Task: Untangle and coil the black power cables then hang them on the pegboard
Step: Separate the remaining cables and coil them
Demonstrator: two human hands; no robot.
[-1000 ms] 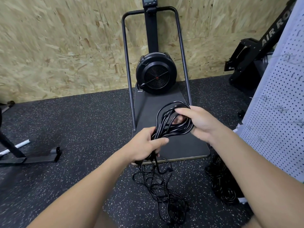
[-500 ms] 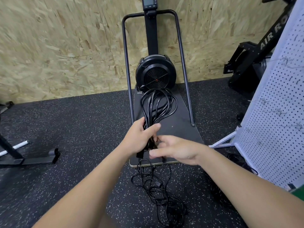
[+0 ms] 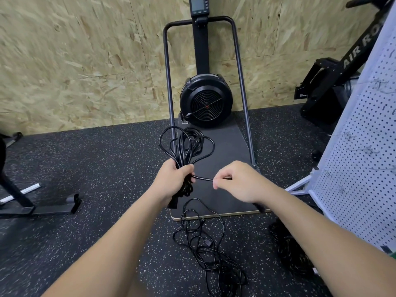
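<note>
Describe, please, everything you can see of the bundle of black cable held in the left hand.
The cable bundle is thin, glossy black cord gathered into several uneven loops that fan upward from the left hand, which grips them at their base. One strand runs sideways to the right hand, which pinches it taut. A dark end hangs below the left fist. More of the cable trails down into a loose tangle on the speckled floor.
</note>
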